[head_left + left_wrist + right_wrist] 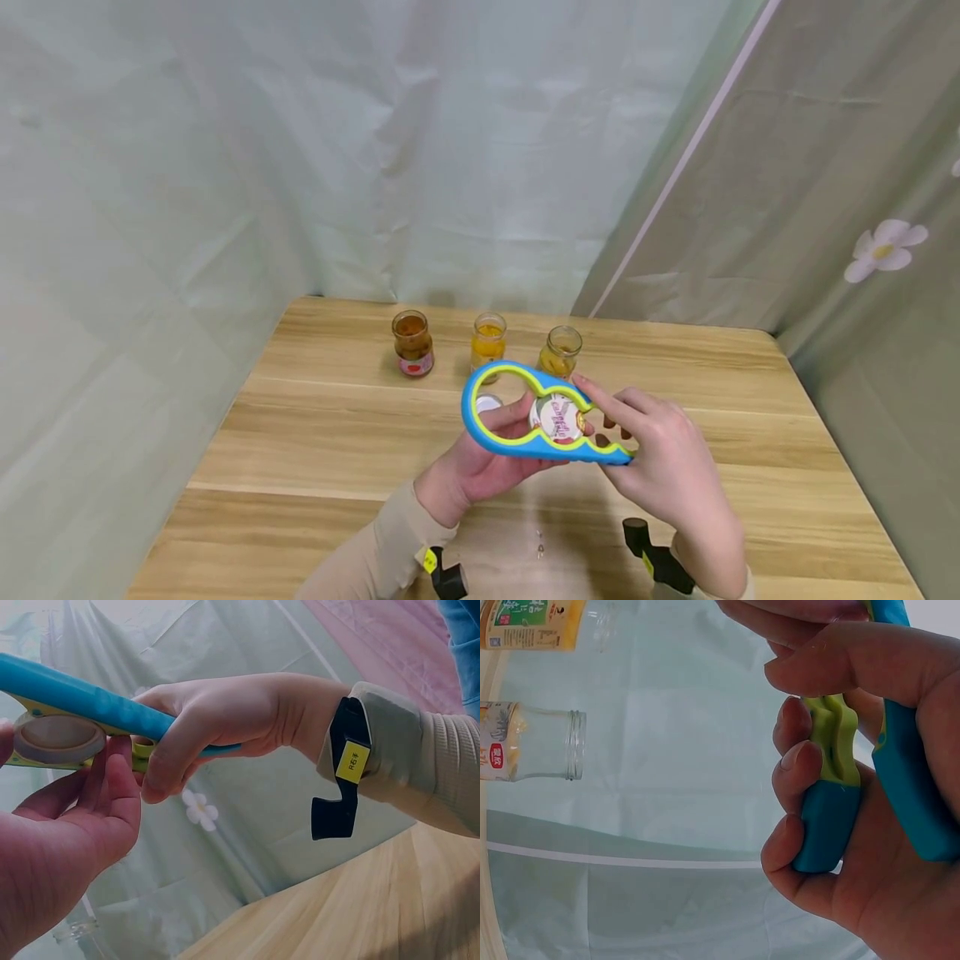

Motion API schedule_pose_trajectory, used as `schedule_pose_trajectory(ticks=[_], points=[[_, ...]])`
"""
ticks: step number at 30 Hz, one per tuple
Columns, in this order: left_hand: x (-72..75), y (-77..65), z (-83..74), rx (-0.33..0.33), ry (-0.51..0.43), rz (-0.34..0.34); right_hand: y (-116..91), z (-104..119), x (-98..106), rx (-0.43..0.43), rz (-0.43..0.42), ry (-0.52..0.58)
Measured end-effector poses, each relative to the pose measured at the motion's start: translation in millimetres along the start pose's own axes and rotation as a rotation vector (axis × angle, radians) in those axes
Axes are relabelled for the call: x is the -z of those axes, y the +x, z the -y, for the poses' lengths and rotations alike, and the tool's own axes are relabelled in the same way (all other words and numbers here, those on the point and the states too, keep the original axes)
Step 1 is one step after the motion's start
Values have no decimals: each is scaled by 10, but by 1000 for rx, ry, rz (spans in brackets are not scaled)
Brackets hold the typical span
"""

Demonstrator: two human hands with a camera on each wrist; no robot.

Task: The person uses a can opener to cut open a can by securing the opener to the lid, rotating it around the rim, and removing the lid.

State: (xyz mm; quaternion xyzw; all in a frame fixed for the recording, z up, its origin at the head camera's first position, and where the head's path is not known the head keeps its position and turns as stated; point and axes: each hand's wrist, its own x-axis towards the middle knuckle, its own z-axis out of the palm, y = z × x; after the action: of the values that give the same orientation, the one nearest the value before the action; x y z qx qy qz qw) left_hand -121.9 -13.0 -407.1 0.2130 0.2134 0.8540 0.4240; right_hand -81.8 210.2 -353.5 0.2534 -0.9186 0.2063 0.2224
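Note:
My right hand point(663, 442) grips the two handles of a blue and lime-green jar opener point(517, 446), its fingers curled round one handle in the right wrist view. A round printed jar lid point(558, 417) sits within the opener's middle notches. My left hand point(495, 458) reaches under the opener and holds the lid by its edge. From below, in the left wrist view, the lid's pale underside point(60, 739) shows, with no jar attached. Through the opener's large loop another white lid point(489, 403) is visible on the table.
Three lidless glass jars stand toward the back of the wooden table point(315, 417): a reddish-brown one point(413, 343), an orange one point(489, 337) and a yellowish one point(560, 350). The opener partly overlaps the latter two. Pale curtains point(480, 167) hang behind.

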Motion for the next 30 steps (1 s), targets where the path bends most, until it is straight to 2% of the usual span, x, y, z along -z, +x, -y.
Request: schedule_pose_trajectory(ticks=[12,19,30], points=[[-9,-14,-11,1,-4,-12,1,10,14,-5,7,-6],[-2,4,-7,-1,-27,32,-1,10,11,0,11,-4],[-20,-54,-37,23,3,-45,-15,13,12,7,14,8]])
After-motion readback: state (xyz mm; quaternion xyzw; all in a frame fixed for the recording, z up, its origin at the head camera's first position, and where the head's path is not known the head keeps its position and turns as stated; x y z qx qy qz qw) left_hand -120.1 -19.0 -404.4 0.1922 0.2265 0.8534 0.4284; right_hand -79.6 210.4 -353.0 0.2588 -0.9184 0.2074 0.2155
